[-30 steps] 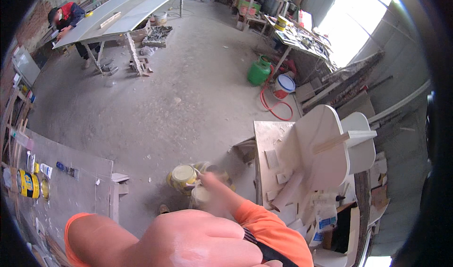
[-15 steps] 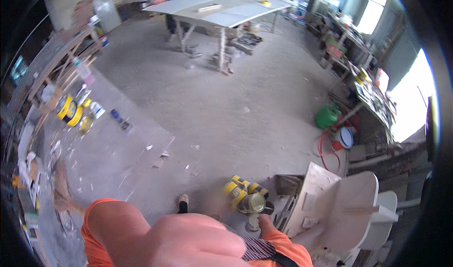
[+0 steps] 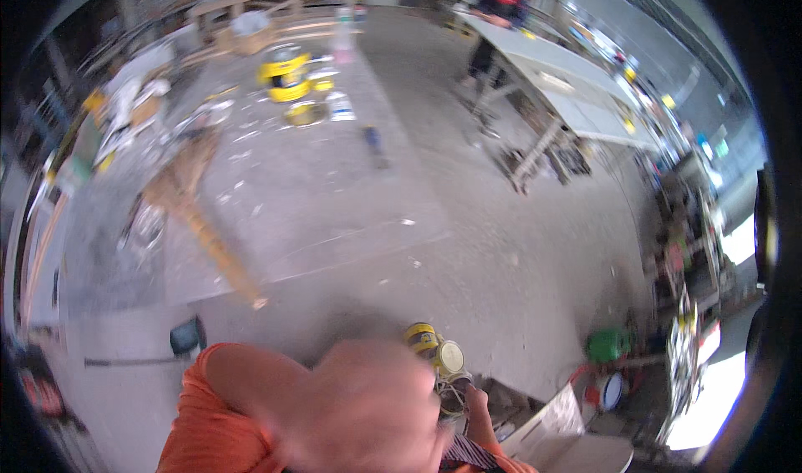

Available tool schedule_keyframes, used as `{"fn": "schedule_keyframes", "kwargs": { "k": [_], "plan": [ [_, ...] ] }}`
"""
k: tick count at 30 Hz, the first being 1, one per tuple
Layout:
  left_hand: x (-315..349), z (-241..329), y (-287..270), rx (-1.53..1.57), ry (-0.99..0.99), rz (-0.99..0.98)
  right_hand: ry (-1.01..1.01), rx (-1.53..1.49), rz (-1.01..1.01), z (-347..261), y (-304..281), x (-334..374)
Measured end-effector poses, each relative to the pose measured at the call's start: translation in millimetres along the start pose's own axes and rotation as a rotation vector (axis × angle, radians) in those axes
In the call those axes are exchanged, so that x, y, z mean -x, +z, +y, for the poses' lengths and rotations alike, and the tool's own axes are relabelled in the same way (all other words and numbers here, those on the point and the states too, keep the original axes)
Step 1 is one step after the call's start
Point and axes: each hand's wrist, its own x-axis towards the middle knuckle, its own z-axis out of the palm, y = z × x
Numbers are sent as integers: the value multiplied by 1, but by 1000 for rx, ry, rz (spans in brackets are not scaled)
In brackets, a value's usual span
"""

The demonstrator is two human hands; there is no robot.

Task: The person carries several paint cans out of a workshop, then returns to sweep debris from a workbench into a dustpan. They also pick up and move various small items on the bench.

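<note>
My left forearm comes out of an orange sleeve, and my left hand (image 3: 368, 402) fills the lower middle, close and smeared by motion, so its fingers cannot be made out. Lower and farther right, my right hand (image 3: 474, 399) closes at the top of a cluster of yellow-and-black tins (image 3: 422, 338), which hang together below it. One tin shows a pale round lid (image 3: 451, 356). A thin pale loop, perhaps a wire handle, lies beside the hand. My left hand hides part of the cluster.
A large low board (image 3: 317, 197) holds a yellow bucket (image 3: 286, 76), an open tin (image 3: 307, 114) and a broom (image 3: 209, 231). A dark dustpan (image 3: 188, 337) lies left. A worktable (image 3: 576, 80) stands far right, a person in red behind it. A green container (image 3: 610, 345) sits right.
The view has swung left, so the floor and worktable have shifted right. The tins have stayed with my right hand. The broom and dustpan now show fully.
</note>
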Motion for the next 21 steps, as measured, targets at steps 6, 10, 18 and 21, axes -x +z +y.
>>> {"fn": "schedule_keyframes", "kwargs": {
  "k": [6,10,18,21],
  "plan": [
    [217,-64,40,254,-1027,303,-164,39,-58,-97,15,31],
    [407,-41,64,-152,-1428,270,-220,48,-174,-172,40,66],
    [580,3,135,15,-1857,907,-698,650,-396,-272,143,146],
    [567,34,134,115,-2140,1006,-795,667,-578,-295,169,162]
  ]
}}
